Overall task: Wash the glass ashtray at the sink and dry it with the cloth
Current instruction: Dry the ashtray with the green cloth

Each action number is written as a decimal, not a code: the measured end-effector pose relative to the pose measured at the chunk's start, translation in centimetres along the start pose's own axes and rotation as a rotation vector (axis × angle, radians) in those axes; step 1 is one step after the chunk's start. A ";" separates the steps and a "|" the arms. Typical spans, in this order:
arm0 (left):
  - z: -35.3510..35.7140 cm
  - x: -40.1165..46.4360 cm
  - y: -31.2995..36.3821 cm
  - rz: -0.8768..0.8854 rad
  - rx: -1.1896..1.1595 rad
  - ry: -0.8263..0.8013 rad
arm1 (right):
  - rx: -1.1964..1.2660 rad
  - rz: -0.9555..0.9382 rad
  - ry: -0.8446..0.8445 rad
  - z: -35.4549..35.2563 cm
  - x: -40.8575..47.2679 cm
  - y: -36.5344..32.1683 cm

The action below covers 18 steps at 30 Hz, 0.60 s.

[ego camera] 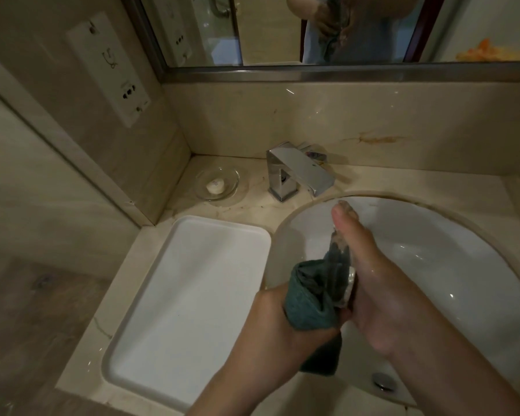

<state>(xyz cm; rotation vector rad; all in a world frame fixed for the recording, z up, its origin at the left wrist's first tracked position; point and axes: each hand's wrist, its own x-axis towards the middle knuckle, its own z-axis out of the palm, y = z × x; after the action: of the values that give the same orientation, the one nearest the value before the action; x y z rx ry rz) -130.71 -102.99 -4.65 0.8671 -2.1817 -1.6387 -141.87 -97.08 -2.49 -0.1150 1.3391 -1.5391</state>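
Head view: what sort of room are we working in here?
Most likely a bathroom, perhaps a hotel's: an undermount white basin in a marble counter, a chrome tap, a wall mirror, and a glass dish with soap.

Both hands work close together over the left part of the sink (478,235), so the middle of the bowl is taken up; the right half of the bowl lies open down to the drain (384,382). The faucet (297,172) juts over the far rim and blocks the way from behind. On the desk (252,202), the white tray (189,310) fills the left side beside the sink, and the glass soap dish (218,183) sits in the far left corner near the side wall (72,175).
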 end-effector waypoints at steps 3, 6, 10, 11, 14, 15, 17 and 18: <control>-0.5 -0.2 -0.6 0.075 0.103 -0.047 | -0.058 0.040 0.001 -0.3 -0.1 0.0; -0.6 0.3 -0.2 0.133 0.231 0.009 | 0.034 0.077 -0.008 -0.6 -0.4 0.3; -2.5 0.1 1.4 0.156 0.175 0.353 | 0.146 0.007 -0.021 -1.4 -0.7 -0.1; -3.3 -0.6 1.9 0.098 0.072 0.320 | 0.102 -0.025 -0.018 -1.5 -0.7 -0.2; -4.1 -0.9 3.2 -0.039 -0.494 0.087 | 0.001 -0.099 -0.043 -0.7 -0.7 -0.4; -4.2 -1.0 4.1 -0.048 -0.501 0.068 | -0.043 -0.120 -0.051 -0.3 -0.4 -0.3; -2.7 -0.3 5.1 -0.046 -0.406 0.020 | -0.066 -0.185 0.026 0.0 0.4 -0.1; -2.0 -0.2 5.3 -0.042 -0.353 0.010 | -0.086 -0.214 0.035 0.3 0.4 -0.1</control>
<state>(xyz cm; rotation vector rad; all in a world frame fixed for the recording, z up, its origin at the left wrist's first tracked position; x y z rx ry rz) -131.02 -103.46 0.95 0.8171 -1.7968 -1.9537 -141.85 -97.60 -2.51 -0.2949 1.4589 -1.6671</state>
